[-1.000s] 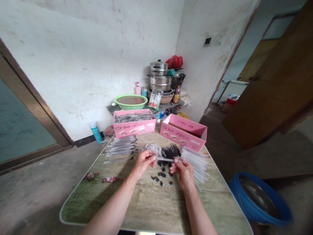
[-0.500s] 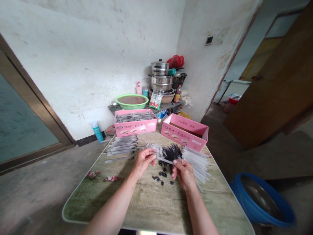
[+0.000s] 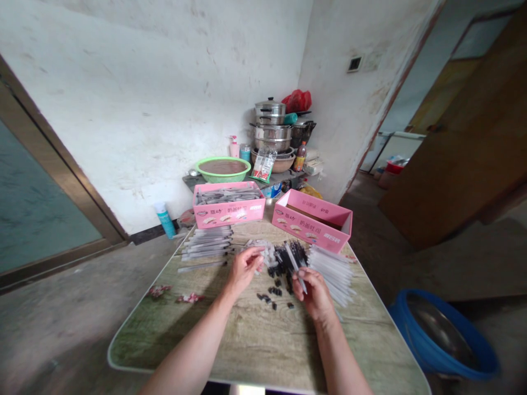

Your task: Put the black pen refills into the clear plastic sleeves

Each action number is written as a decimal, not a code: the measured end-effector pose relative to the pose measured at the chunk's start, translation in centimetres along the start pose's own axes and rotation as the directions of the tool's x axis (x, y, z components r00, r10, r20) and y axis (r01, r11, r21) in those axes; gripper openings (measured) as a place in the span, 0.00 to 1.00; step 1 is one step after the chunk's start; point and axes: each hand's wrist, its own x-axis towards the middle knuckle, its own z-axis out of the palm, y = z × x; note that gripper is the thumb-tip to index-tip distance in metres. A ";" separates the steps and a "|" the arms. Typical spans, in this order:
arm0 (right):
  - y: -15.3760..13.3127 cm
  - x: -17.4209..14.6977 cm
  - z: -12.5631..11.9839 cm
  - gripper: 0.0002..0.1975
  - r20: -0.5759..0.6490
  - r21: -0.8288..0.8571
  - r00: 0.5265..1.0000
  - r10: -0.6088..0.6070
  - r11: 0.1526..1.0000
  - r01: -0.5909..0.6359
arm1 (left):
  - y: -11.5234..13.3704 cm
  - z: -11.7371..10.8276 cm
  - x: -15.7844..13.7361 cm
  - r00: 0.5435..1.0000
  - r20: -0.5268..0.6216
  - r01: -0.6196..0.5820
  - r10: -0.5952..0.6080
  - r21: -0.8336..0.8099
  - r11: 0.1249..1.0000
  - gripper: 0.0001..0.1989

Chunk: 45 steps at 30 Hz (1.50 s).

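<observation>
My right hand (image 3: 313, 288) pinches a pale, translucent pen barrel (image 3: 293, 258), which tilts up and to the left over a heap of thin black pieces (image 3: 284, 266). My left hand (image 3: 246, 269) hovers beside a pile of small whitish pieces (image 3: 265, 248). Its thumb and fingers are drawn together; whatever may be between them is too small to make out. Small black caps (image 3: 275, 292) lie scattered between the hands. To the right is a fan of similar pale barrels (image 3: 333, 274). On the left lies a row of pale pens with dark ends (image 3: 208, 243).
A pink box (image 3: 230, 211) filled with pens stands at the table's back left, another pink box (image 3: 313, 222) at back right. Behind are a green basin (image 3: 222, 174) and stacked pots (image 3: 270, 134). A blue tub (image 3: 444, 334) stands on the floor at right.
My right hand has turned the pen barrel from nearly level between the hands to a steep tilt, away from my left hand. The left hand has hardly moved.
</observation>
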 end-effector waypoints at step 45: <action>1.6 0.7 0.5 0.12 -0.111 -0.167 0.978 -0.177 0.973 0.157 | -0.5 1.8 -1.3 0.948 0.296 0.133 -0.114 -0.046 0.990 0.18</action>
